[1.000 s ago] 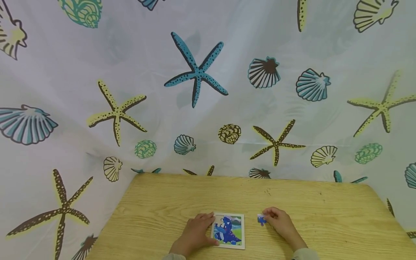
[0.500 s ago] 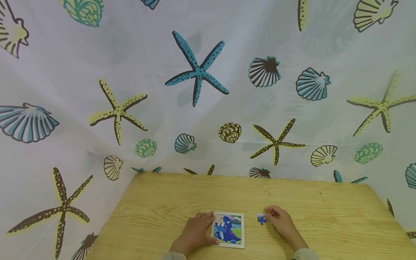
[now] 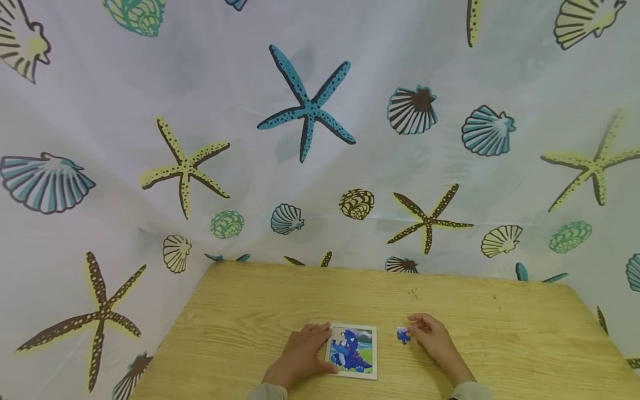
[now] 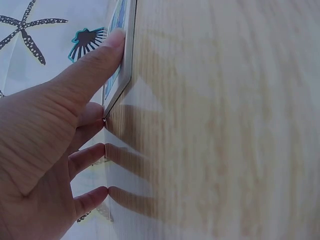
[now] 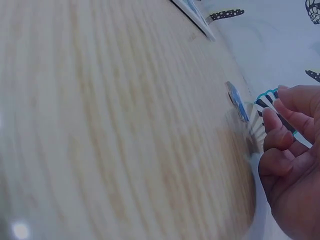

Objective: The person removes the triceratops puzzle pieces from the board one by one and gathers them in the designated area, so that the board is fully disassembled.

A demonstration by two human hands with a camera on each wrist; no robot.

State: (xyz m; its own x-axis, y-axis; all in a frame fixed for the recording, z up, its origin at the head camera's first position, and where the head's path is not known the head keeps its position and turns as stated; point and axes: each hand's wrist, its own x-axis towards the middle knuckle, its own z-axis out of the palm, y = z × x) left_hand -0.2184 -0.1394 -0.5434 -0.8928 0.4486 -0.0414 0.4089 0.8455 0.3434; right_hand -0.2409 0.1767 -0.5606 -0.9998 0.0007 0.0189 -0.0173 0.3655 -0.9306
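I have one square white-framed jigsaw puzzle (image 3: 374, 355) showing a blue dinosaur, with one pale patch at its picture's upper left, and one loose blue-and-white jigsaw piece (image 3: 402, 335) to its right, both flat on a pale wood-grain table (image 3: 475, 316). My left hand (image 3: 302, 353) is spread along the frame's left side, the thumb over its near corner, hiding part of the edge. My right hand (image 3: 434, 336) curls loosely, gripping nothing, just beside the loose piece. Two pale sleeves (image 3: 267, 392) cover my wrists. Behind the table hangs white cloth (image 3: 240, 183) printed with starfish and shells.
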